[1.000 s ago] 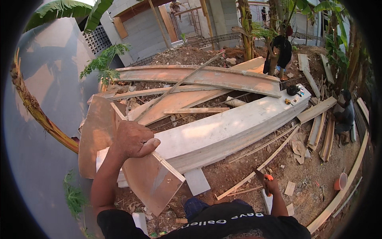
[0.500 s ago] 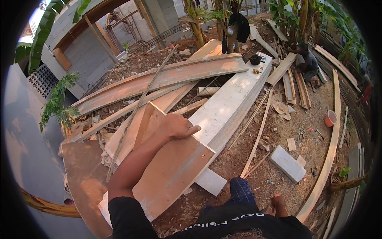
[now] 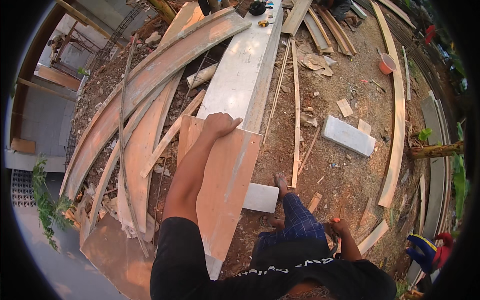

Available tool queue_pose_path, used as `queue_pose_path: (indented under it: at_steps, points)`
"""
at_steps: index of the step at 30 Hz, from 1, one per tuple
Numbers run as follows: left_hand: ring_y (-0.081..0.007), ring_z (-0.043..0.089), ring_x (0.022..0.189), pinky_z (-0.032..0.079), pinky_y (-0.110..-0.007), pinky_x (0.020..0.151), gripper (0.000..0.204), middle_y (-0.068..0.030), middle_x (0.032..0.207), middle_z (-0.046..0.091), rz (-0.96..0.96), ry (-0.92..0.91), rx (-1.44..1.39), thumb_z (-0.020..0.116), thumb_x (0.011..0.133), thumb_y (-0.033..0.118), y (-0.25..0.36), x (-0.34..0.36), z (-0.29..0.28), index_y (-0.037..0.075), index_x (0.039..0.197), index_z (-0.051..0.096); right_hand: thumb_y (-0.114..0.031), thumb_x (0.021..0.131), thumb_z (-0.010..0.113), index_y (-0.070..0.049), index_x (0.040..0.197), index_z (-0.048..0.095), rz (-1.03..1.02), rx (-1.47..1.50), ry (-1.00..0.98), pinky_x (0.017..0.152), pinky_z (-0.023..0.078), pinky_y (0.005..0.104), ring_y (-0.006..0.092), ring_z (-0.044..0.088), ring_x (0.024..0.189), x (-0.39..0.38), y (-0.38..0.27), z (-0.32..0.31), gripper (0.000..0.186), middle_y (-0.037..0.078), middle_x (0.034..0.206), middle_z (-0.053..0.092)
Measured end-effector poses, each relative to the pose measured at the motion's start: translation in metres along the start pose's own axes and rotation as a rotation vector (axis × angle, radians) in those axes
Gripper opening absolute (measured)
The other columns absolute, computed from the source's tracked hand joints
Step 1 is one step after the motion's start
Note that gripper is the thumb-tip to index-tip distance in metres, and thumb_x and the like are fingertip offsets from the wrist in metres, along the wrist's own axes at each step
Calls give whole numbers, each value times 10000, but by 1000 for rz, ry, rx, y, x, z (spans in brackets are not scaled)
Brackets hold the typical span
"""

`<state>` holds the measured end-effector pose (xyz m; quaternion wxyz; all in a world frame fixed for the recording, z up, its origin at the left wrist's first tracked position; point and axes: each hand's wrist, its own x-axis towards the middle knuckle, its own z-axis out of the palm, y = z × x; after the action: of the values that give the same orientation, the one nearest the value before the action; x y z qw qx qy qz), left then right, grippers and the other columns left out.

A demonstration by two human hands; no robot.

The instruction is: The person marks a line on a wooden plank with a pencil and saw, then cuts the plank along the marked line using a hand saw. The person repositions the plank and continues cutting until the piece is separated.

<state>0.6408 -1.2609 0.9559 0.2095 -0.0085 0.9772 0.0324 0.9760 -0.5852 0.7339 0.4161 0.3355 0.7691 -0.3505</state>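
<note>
My left hand (image 3: 220, 125) is closed over the far edge of a plywood board (image 3: 225, 175), its thumb lying along the edge. The board is reddish-brown with a pale grey streak and rests over the near end of a long whitish beam-like slab (image 3: 237, 70). Down by my right side, my right hand (image 3: 341, 228) is closed on a small thing with an orange-red part; its kind is too hidden to tell. A pale block (image 3: 261, 198) sticks out from under the board, close to my legs.
Long planks (image 3: 150, 75) and a thin stick (image 3: 123, 110) lie across rubble on the left. A tape measure (image 3: 263, 23) sits on the slab. A white block (image 3: 348, 136), a bucket (image 3: 387, 64) and wood strips lie right. One person (image 3: 340, 10) crouches far off; another's red-and-blue clothing (image 3: 431, 251) shows nearby.
My view has turned right and down, so the scene sits further left and higher. The board now lies more in line with the slab. My left hand keeps its hold on the board.
</note>
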Motion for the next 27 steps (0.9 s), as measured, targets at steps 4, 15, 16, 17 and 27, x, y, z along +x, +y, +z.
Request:
queue_pose_path:
  at_steps: [4,15,16,17,27]
  points:
    - [-349,736,959,567,-473,855,761,-192,981,769,29,-136,19,374,996,676,9,109,59,48,942,801,-162,880,721,-46,1028,744,-18,-72,-39,584,510,343,165,639,621,-16,-126,-2,189,54,727,668]
    - [-308,297,1499,178,-558,1225,687,-199,1611,340,-101,357,-348,580,970,547,-51,287,205,157,1519,442,-15,908,685,-91,1588,377,-237,341,-166,658,512,309,115,593,756,56,-295,73,750,28,1014,606]
    - [-326,211,1557,138,-578,1243,770,-201,1671,250,-210,394,-379,563,974,580,-61,274,231,172,1593,357,-14,909,687,-90,1593,364,-243,380,-175,659,511,309,116,589,757,65,-314,89,760,30,1011,600]
    - [-346,104,1577,79,-597,1247,859,-201,1695,151,-338,221,-347,574,961,600,-67,255,253,182,1631,233,-10,907,689,-82,1597,347,-251,407,-168,682,519,307,119,596,786,73,-330,106,774,38,1040,599]
    - [-364,-119,1591,-48,-645,1232,1112,-182,1727,-91,-433,-107,-299,564,906,725,-111,199,321,176,1669,-29,-81,956,721,-30,1647,110,-537,330,-59,949,524,327,234,598,1179,137,-432,276,924,189,1407,546]
